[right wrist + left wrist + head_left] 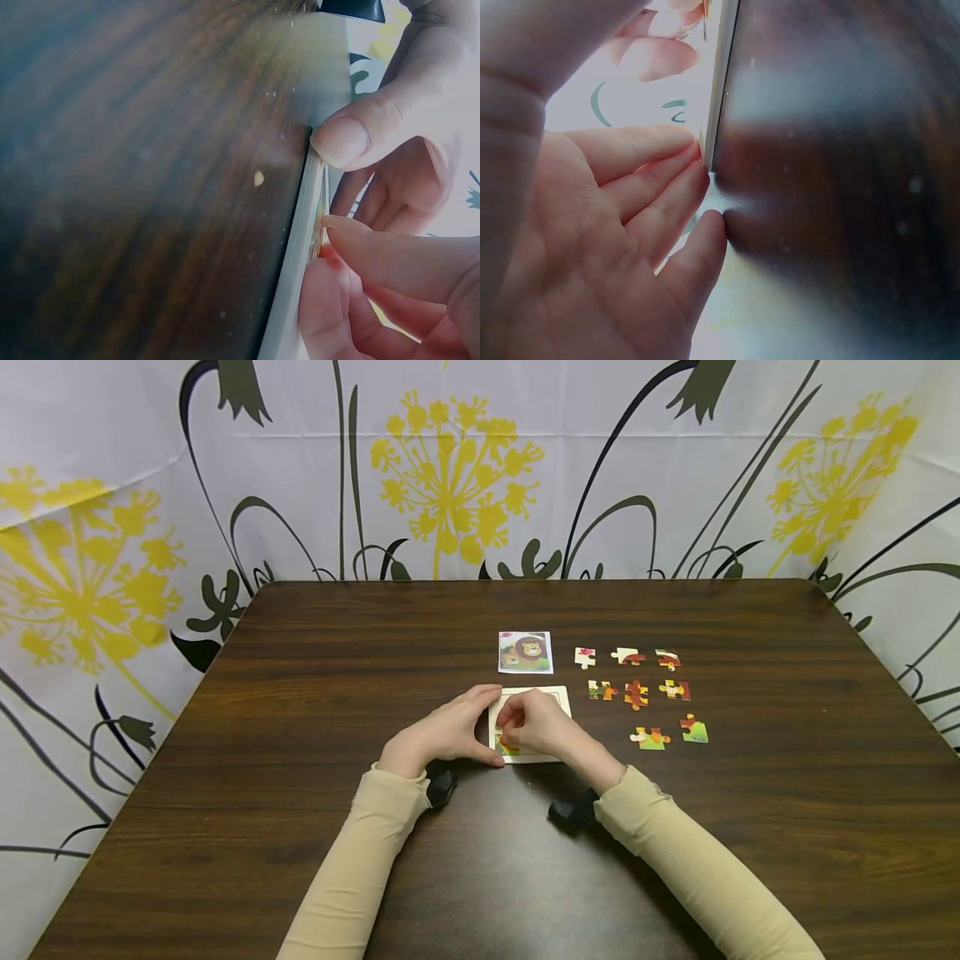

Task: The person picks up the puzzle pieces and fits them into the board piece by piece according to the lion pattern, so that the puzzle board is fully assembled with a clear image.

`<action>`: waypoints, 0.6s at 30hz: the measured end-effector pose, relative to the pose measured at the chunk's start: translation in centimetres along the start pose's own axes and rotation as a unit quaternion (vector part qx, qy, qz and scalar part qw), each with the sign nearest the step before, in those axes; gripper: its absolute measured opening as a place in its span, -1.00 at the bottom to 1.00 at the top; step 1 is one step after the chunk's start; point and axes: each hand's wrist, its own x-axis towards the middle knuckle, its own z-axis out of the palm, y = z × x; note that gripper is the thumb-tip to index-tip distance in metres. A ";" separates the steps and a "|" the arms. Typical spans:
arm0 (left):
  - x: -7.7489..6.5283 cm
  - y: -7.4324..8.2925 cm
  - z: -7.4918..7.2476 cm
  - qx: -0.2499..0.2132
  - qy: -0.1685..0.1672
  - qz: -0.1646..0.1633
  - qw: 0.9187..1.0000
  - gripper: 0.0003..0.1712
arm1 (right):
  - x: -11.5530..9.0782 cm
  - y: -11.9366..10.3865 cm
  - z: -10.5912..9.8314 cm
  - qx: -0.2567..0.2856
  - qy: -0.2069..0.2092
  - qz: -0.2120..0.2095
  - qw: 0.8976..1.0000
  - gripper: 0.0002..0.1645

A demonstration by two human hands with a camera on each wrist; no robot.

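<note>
A cream puzzle board (555, 695) with a raised rim lies flat on the table. My left hand (442, 735) holds its left side, the thumb at the near left corner and the fingers along the far left part. In the left wrist view, fingers (660, 180) of that hand touch the board's edge. My right hand (542, 727) reaches over the board and pinches a jigsaw piece (507, 744) with yellow, orange and green at the near left corner. Fingertips partly cover the piece; whether it lies fully flat I cannot tell.
Behind the board lies a square lion picture card (525, 652). Several loose jigsaw pieces (636, 694) are spread in rough rows to the right. The dark wooden table (300, 693) ends at a flowered curtain (450, 468) at the back.
</note>
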 end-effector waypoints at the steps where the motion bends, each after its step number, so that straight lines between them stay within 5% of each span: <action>1: 0.0 0.0 0.0 0.000 0.000 0.000 1.000 0.13 | 0.0 0.0 0.0 0.000 0.001 0.000 1.000 -0.89; 18: 0.1 -0.1 0.1 0.004 0.006 0.009 1.000 0.13 | -0.2 -0.1 0.1 -0.001 0.003 -0.009 1.000 -0.85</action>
